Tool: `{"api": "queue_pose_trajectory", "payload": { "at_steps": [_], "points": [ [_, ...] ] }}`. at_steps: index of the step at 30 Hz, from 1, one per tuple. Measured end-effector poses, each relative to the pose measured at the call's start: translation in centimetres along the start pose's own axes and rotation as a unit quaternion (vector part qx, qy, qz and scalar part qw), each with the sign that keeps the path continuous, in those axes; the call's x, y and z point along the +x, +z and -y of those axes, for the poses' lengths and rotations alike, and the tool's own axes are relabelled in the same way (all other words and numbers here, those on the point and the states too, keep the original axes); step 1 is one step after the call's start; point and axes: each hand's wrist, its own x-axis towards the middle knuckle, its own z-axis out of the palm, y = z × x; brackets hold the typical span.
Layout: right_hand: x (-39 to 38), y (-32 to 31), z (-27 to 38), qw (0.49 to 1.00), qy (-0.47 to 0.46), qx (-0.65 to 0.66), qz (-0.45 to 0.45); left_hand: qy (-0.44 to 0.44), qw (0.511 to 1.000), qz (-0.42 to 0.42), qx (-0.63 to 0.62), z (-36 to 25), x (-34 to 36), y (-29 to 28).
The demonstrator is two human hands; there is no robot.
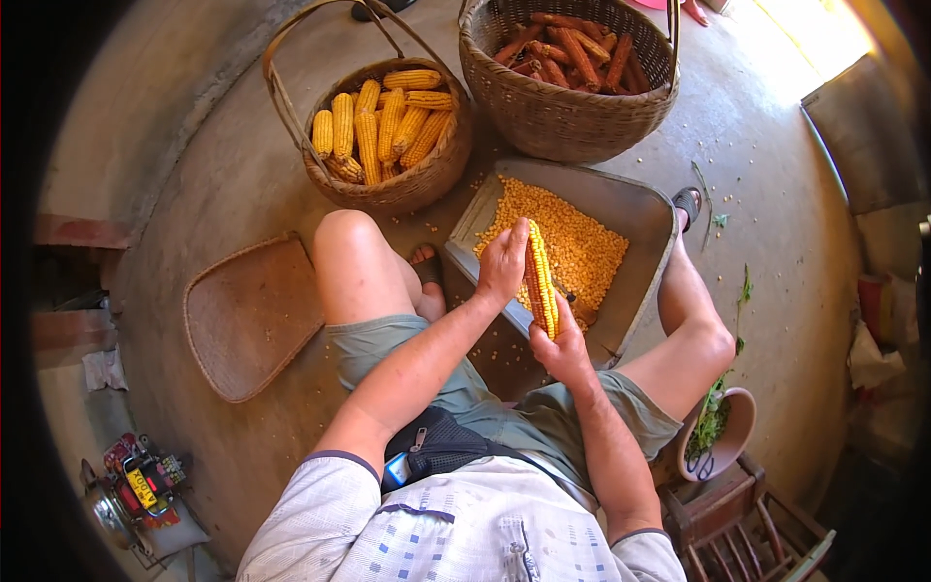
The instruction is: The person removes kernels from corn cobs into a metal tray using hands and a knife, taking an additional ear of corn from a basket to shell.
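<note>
An ear of corn (541, 276) is held upright between my hands, with some rows of kernels stripped from its left side. My left hand (504, 260) presses against its upper left side, fingers together. Lower down, my right hand (564, 347) is wrapped round its bottom end, thumb along the kernels. Below the ear a grey metal scoop-like tray (635, 281) stands between my legs, holding a heap of loose yellow kernels (582, 238). Something small and dark lies among the kernels beside the ear.
Beyond my left knee, a handled wicker basket (427, 184) holds several yellow ears of corn (388, 126). A larger basket (572, 121) of bare reddish cobs (582, 53) stands right of it. A shallow woven tray (254, 315) lies at left. At right are a bucket of greens (742, 417) and a wooden chair (737, 524).
</note>
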Motion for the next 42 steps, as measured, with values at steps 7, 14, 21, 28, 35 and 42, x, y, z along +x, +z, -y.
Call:
{"api": "queue_pose_trajectory", "payload": {
  "at_steps": [7,14,21,28,35,42],
  "points": [
    [0.2,-0.1,0.4,0.984,0.094,0.142,0.045,0.064,0.990,-0.062,0.106,2.3,0.1,-0.5],
    [0.5,-0.4,1.0,0.981,0.081,0.177,0.005,0.048,0.998,-0.022,0.046,1.6,-0.2,0.5],
    [1.3,-0.4,0.9,0.983,0.064,0.162,-0.062,0.050,0.994,0.053,0.080,4.1,-0.1,0.7],
    [1.2,-0.9,-1.7,0.986,-0.070,-0.126,-0.083,-0.177,0.945,0.275,-0.022,2.5,-2.3,1.3],
    [2.7,-2.6,0.2,0.994,-0.030,0.007,-0.109,-0.092,0.970,0.224,0.006,2.9,-2.1,0.1],
    [4.8,-5.7,0.7,0.981,0.031,-0.021,-0.188,-0.092,0.947,0.279,0.132,1.7,-5.3,-1.1]
  ]
}}
